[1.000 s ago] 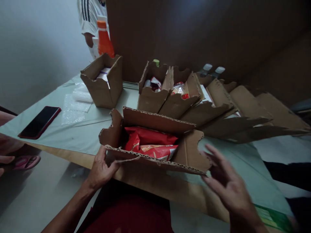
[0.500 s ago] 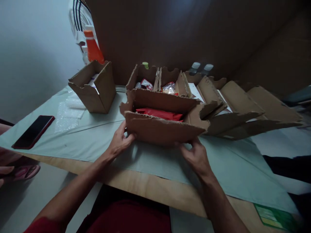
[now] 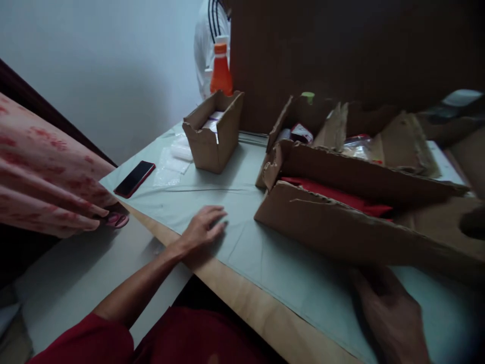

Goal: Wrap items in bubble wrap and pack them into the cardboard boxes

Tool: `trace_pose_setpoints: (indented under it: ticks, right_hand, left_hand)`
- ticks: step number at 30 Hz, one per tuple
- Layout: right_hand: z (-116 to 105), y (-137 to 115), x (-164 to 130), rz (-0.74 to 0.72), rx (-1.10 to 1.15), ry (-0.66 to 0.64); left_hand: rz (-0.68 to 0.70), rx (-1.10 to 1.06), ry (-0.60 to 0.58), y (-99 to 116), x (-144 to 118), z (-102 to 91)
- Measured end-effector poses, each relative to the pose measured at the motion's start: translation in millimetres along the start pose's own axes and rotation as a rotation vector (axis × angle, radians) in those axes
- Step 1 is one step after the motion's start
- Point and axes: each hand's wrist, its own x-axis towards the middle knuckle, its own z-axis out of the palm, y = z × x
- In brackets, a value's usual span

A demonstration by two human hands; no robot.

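My left hand (image 3: 204,227) rests over the cloth near the table's front edge, fingers apart and holding nothing. To its right stands a long open cardboard box (image 3: 326,227) with red plastic packets (image 3: 337,196) inside. At the lower front edge of this box is my right hand (image 3: 390,308). Its fingers are dark and partly hidden, so I cannot tell whether they grip the cardboard.
A smaller cardboard box (image 3: 212,149) with white packs stands at the back, bubble wrap (image 3: 170,164) and a phone (image 3: 135,178) beside it. More open boxes (image 3: 394,144) line the back right. An orange bottle (image 3: 221,71) and a person in a white sleeve (image 3: 204,45) are behind.
My left hand has let go of the long box and moved left. The view has turned left, so the boxes appear farther right. My right hand stays by the box's front edge.
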Motion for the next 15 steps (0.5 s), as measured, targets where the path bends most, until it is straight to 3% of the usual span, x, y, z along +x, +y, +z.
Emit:
trace_pose_setpoints:
  ticks: [4, 8, 11, 15]
  right_hand:
    - [0, -12, 0, 0.173, 0.036, 0.016]
    - [4, -10, -1, 0.157, -0.011, 0.064]
    - [5, -6, -1, 0.147, -0.027, 0.074]
    - [5, 0, 1, 0.146, -0.063, 0.075]
  left_hand:
    - [-0.222, 0.194, 0.235, -61, 29, -63.1]
    - [-0.336, 0.283, 0.283, -105, 77, -99.6]
    - [-0.390, 0.304, 0.249, -116, 104, -105.3]
    - [-0.423, 0.308, 0.267, -107, 116, -112.3]
